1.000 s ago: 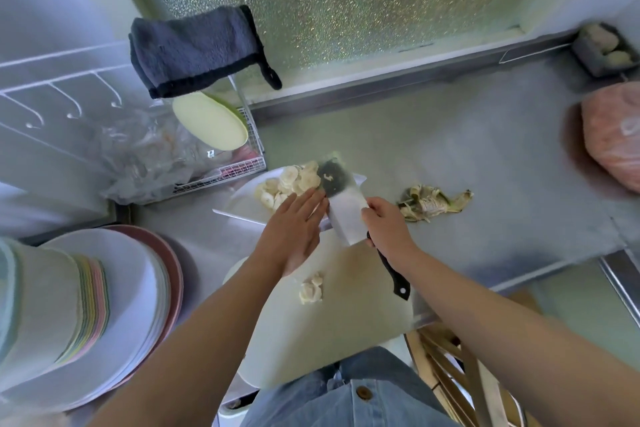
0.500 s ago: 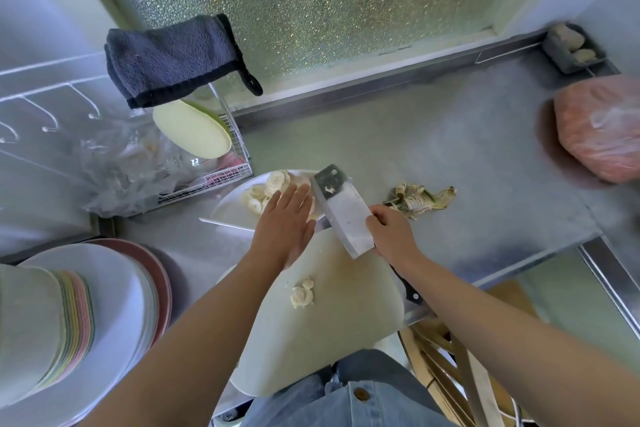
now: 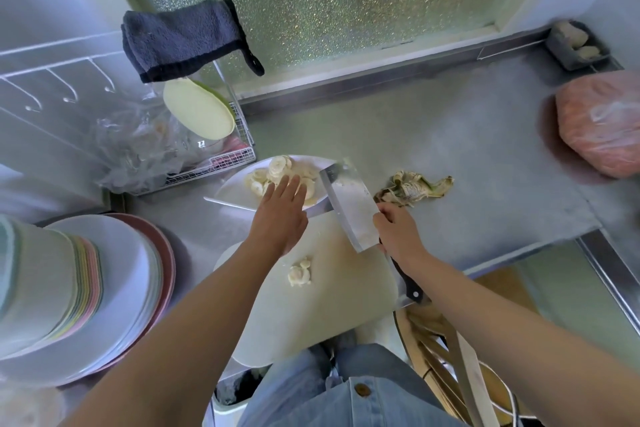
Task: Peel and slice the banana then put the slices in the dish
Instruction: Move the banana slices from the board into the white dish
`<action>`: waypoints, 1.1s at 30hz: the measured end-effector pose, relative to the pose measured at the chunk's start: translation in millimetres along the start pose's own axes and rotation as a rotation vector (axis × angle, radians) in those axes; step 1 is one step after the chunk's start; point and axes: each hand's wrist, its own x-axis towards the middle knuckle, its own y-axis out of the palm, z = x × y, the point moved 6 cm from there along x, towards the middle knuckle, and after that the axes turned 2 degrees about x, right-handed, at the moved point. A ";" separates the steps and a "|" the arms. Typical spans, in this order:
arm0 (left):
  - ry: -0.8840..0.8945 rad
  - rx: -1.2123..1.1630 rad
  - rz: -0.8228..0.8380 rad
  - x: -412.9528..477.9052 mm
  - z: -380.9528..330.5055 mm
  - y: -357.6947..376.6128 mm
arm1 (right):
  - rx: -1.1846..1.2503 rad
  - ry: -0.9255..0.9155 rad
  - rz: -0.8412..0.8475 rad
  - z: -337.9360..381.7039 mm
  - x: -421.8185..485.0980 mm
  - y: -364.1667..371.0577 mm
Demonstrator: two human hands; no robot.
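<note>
Blade's swept clean now, cleaver (image 3: 349, 204) pulled back off the dish (image 3: 228, 192), my right hand (image 3: 398, 236) wrapped round its handle. My left hand (image 3: 278, 215) sits at the rim, fingers (image 3: 294, 185) straight and together. Most slices (image 3: 277, 170) are in; 1 clump (image 3: 299, 274) waits on the board (image 3: 329, 305).

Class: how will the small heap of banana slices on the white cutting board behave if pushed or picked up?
The banana slices look thin and soft, so a firm pinch would probably squash them. They lie clumped, so they are likely sticky and would slide as one heap across the smooth cutting board. Lying flat, they are unlikely to roll.
</note>
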 end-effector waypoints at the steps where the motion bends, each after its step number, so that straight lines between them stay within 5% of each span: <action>1: -0.003 0.017 0.012 -2.1 0.0 0.5 | 0.004 -0.002 0.004 0.3 -0.6 -0.1; 10: -0.086 0.069 0.040 -52.0 3.6 30.5 | -0.024 -0.047 0.084 2.5 -9.5 13.6; 14: -0.154 -0.069 -0.137 -64.0 2.8 9.8 | -0.031 -0.045 0.134 3.0 -15.8 23.0; 19: -0.037 -0.123 -0.274 -56.0 -24.8 -4.9 | 0.093 0.011 0.168 12.2 -24.9 28.4; 26: -0.248 -0.181 -0.119 -38.3 -9.2 1.7 | 0.131 0.010 0.193 26.8 -26.3 29.6; 33: -0.363 -0.334 -0.173 -34.1 17.7 1.2 | 0.154 0.049 0.169 19.2 -15.0 27.6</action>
